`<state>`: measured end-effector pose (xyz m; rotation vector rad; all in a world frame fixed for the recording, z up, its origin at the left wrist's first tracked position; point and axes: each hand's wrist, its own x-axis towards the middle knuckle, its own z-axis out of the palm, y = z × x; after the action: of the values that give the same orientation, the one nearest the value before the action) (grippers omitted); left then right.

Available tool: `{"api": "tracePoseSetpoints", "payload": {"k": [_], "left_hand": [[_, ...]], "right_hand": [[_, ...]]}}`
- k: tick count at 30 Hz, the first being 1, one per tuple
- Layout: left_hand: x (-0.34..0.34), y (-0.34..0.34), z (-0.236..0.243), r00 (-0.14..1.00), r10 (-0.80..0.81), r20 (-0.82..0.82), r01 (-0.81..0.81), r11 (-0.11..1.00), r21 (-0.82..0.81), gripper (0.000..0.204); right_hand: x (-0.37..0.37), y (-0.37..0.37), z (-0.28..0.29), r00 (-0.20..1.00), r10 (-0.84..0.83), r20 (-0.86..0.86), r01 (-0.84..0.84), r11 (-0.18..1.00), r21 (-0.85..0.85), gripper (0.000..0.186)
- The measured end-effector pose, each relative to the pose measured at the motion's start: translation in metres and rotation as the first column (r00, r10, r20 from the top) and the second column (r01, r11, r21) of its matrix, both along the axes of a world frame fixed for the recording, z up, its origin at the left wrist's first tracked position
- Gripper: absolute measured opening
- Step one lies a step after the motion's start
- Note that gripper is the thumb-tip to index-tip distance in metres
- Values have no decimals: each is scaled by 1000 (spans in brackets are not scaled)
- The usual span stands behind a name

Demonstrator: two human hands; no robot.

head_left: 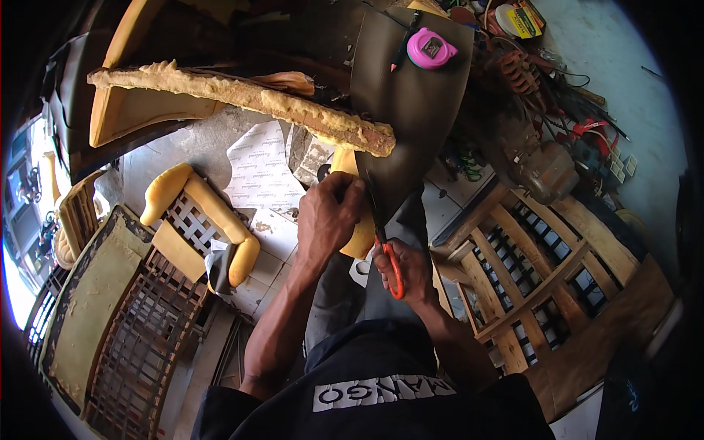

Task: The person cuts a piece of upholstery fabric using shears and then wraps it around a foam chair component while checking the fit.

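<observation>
My right hand [405,270] is wrapped round the orange handles of a pair of scissors [394,268], whose dark blades point away from me along the near-left edge of a dark brown sheet [411,125]. Close to those blades, my left hand [328,214] is closed in a pinch; what lies between its fingertips is hidden. Yellow foam [358,238] shows just under the left hand. On the sheet's far end lie a pink tape measure [431,48] and a dark pencil [400,50].
A foam-edged wooden piece [249,99] crosses ahead, reaching over the sheet. Slatted wooden frames [528,271] stand at right, with webbed frames [139,345] and a yellow padded part [213,213] at left. Patterned white paper [264,165] covers some floor. Tools and a dusty machine [546,170] crowd the right.
</observation>
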<state>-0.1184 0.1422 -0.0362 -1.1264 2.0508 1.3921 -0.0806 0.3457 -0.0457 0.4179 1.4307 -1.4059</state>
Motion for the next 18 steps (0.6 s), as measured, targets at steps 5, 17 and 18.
{"api": "tracePoseSetpoints", "payload": {"k": [5,17,18], "left_hand": [[4,-1,-4,999,-5,-31,4,1000,-9,36],[5,-1,-2,999,29,-29,-27,999,41,33],[6,-1,-3,998,35,-45,-33,998,44,32]], "right_hand": [[4,0,0,995,-48,-90,45,998,-44,24],[-24,-16,13,999,13,48,-14,1000,14,42],[-24,-16,13,999,16,48,-17,1000,15,42]]}}
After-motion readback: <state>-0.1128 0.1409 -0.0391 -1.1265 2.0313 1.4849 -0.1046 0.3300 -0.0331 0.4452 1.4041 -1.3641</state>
